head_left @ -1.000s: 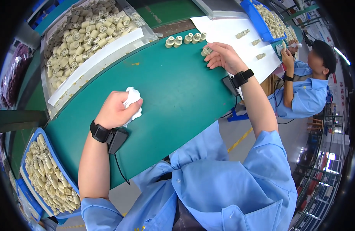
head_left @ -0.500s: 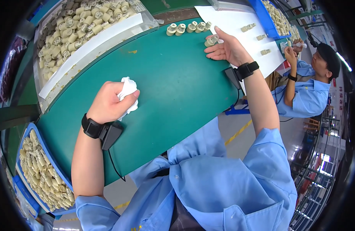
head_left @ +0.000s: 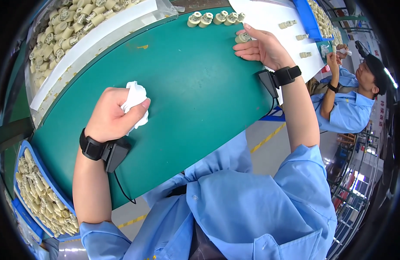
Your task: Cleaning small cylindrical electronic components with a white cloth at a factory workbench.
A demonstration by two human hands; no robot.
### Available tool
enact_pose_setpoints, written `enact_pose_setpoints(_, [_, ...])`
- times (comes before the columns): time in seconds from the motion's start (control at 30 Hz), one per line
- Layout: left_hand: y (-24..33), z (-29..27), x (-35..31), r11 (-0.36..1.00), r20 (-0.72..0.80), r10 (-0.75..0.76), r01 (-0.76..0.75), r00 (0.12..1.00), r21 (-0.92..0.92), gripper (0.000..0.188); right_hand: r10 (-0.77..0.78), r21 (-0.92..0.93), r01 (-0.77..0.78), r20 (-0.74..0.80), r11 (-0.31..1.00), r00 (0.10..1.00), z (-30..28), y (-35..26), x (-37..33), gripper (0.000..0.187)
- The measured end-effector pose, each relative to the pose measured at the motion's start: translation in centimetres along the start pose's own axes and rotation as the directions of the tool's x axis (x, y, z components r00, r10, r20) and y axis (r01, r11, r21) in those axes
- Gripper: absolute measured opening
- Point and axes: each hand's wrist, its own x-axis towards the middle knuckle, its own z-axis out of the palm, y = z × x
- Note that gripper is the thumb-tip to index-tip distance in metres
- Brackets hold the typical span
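My left hand [head_left: 109, 115] is closed around a crumpled white cloth [head_left: 135, 102] above the green tabletop. Over by the far right edge of the mat, my right hand [head_left: 265, 50] is open, thumb and fingers apart. Between them is a beige cylindrical fitting [head_left: 242, 38] with a metal end; whether the fingers touch it cannot be told. Just beyond stands a row of several similar fittings [head_left: 206, 19]. Three more fittings [head_left: 305, 55] lie on a white sheet [head_left: 291, 69] to the right.
A large tray [head_left: 37, 93] heaped with fittings stands at the far left. A blue bin [head_left: 50, 171] of fittings is at the near left, another blue bin [head_left: 307, 21] at the far right. A co-worker [head_left: 345, 106] in blue works at the right. Cables hang from both wristbands.
The view has shifted a little, so the row and trays sit higher in the picture. Both hands keep nearly the same pose; the white cloth stays in my left hand.
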Motion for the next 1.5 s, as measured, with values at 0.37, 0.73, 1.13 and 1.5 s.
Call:
enact_pose_setpoints(0.37, [0.2,0.4,-0.1,1.0,-0.012,-0.003,0.003,1.0,0.019,0.025,-0.027,-0.086,0.019,-0.085,0.996,0.996,0.4,0.3,-0.7,0.066])
enact_pose_setpoints(0.73, [-0.1,0.1,0.2,0.999,-0.007,-0.038,0.038,0.999,-0.028,0.026,-0.048,-0.008,0.048,-0.078,0.999,0.996,0.4,0.4,-0.4,0.053])
enact_pose_setpoints(1.13, [0.9,0.3,-0.3,0.999,-0.01,-0.028,0.029,1.0,0.045,0.026,-0.036,0.081,0.038,-0.025,0.996,0.999,0.1,0.8,-0.9,0.037])
enact_pose_setpoints(1.5, [1.1,0.4,0.1,0.992,-0.034,-0.023,0.027,0.999,0.126,0.024,-0.054,0.167,0.064,-0.066,0.984,0.996,-0.3,0.5,-1.0,0.037])
